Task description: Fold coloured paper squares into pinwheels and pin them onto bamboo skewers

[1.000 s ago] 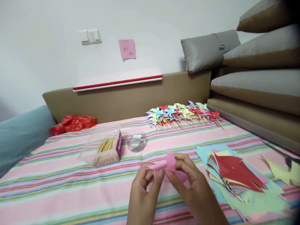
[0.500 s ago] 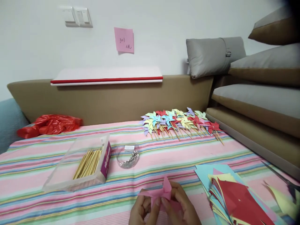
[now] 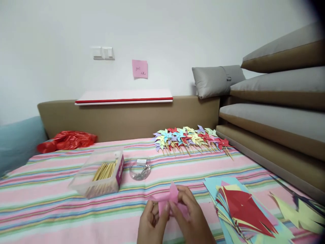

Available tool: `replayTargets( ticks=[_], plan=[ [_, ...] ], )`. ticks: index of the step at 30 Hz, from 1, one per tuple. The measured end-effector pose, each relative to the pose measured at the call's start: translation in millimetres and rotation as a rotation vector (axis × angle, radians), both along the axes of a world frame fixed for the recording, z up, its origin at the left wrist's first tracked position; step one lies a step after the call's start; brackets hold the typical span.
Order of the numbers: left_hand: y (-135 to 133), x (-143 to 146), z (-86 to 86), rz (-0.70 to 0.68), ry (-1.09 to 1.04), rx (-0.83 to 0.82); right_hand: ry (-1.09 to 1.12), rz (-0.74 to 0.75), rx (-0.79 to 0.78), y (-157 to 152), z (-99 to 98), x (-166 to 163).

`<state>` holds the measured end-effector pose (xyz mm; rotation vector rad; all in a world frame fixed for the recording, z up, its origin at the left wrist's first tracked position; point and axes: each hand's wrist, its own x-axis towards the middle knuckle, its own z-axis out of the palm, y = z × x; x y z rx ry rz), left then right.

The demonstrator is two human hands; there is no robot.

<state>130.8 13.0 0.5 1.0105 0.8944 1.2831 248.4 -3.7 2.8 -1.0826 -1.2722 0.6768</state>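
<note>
At bottom centre of the head view, left hand point(image 3: 151, 222) and right hand point(image 3: 189, 217) pinch a partly folded pink paper point(image 3: 170, 200) above the striped cloth point(image 3: 50, 200). Finished pinwheels point(image 3: 189, 138) lie beyond; a cut paper stack point(image 3: 241, 211) remains, so much work appears left.

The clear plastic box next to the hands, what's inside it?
The clear plastic box holds a bundle of thin wooden sticks. Its cloudy walls hide their lower ends.

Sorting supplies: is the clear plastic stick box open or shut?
Open: the clear plastic box shows no lid, its wooden sticks lying exposed.
</note>
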Motion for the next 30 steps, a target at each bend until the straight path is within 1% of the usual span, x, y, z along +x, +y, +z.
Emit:
replayTargets(
  ticks=[1,3,6,9,13,15,17,20,22,23,25,27,28,30],
  plan=[
    [4,-6,-1.8,-0.011,0.032,0.031,-0.015,0.021,-0.015,6,0.1,0],
    [11,-22,-5.8,-0.083,0.117,0.107,-0.052,0.014,-0.002,18,0.4,1],
    [10,-50,-9.2,-0.038,0.207,0.123,-0.027,0.007,0.026,26,4.6,-1],
    [-4,-72,-4.8,0.054,0.271,0.127,0.035,0.000,0.023,16,14.2,-11],
    [-22,-90,10.2,0.206,0.423,0.245,0.150,-0.034,-0.006,-6,25.7,-29],
    [-22,-100,18.5,0.299,0.491,0.294,0.189,-0.035,-0.026,-11,26.9,-34],
    [-15,-116,28.2,0.387,0.529,0.319,0.203,-0.034,-0.063,-11,25.1,-35],
    [8,-146,49.7,0.542,0.576,0.358,0.244,-0.069,-0.126,-5,21.0,-29],
    [34,-166,68.5,0.633,0.623,0.376,0.302,-0.115,-0.183,1,20.1,-26],
    [50,-175,78.1,0.646,0.664,0.370,0.326,-0.142,-0.223,3,20.3,-25],
    [87,-189,94.4,0.585,0.777,0.328,0.341,-0.181,-0.303,8,21.2,-25],
    [127,-197,102.8,0.476,0.937,0.241,0.316,-0.177,-0.341,12,21.0,-25],
    [145,-199,103.3,0.416,1.027,0.189,0.296,-0.166,-0.342,15,20.1,-24],
    [175,-199,97.9,0.295,1.220,0.088,0.258,-0.156,-0.354,18,16.5,-21]
  ],
)
